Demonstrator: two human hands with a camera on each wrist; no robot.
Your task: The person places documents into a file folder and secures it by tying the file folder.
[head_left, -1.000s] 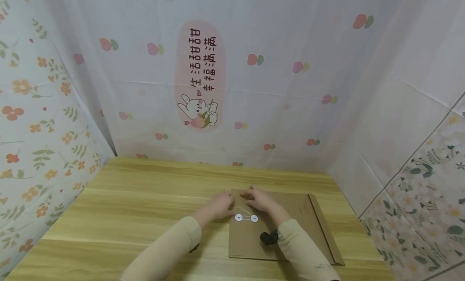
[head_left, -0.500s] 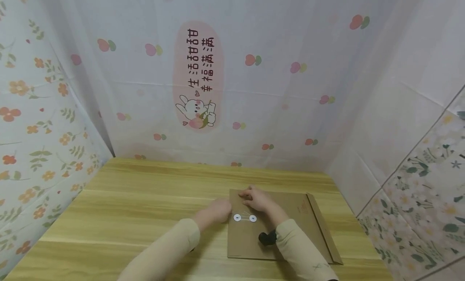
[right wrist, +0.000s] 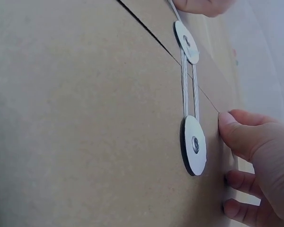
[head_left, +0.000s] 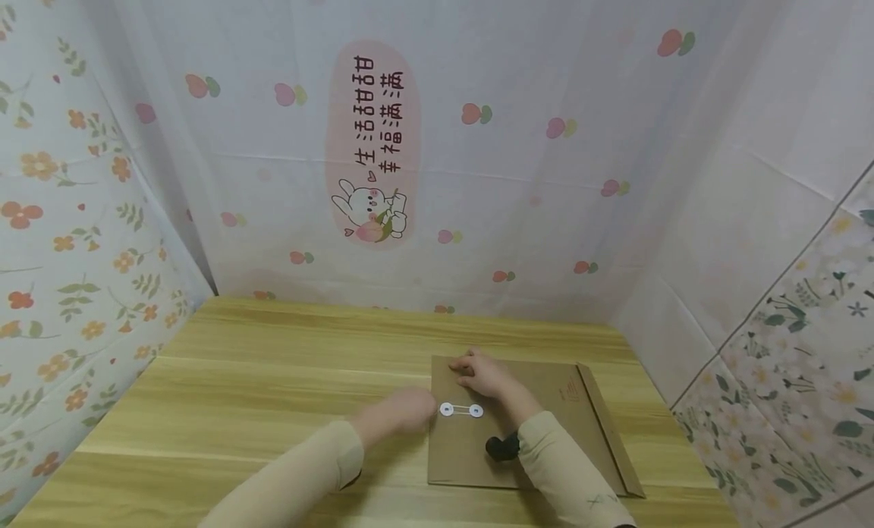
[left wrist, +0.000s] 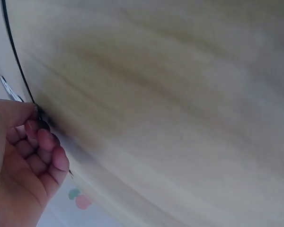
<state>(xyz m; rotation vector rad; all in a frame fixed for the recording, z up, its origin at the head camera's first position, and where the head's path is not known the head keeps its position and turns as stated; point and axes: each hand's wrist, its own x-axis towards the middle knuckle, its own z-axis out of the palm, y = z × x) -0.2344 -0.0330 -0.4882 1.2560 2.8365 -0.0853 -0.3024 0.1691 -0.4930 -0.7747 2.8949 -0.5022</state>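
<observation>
A brown kraft paper envelope (head_left: 546, 429) lies on the table, with two white button discs (right wrist: 195, 145) on its face. White string (right wrist: 185, 85) runs in parallel strands between the discs and continues past the far one to the left hand. At the envelope's left edge, the left hand (head_left: 412, 410) has its fingers curled and pinches the string's end between thumb and forefinger; in the left wrist view the string itself is mostly hidden by the left hand (left wrist: 28, 156). The right hand (head_left: 486, 374) rests its thumb and fingertips on the envelope, by the flap's edge line.
The wood-grain table (head_left: 273, 376) extends to the left of the envelope. A printed cloth curtain (head_left: 532, 232) hangs behind the table's far edge, with floral cloths at both sides. A black object (head_left: 503, 447) sits at the right wrist, over the envelope.
The left hand has drawn the string leftward and down. The loose loop above the discs has tightened away, leaving straight strands between them. The right hand has stayed in place.
</observation>
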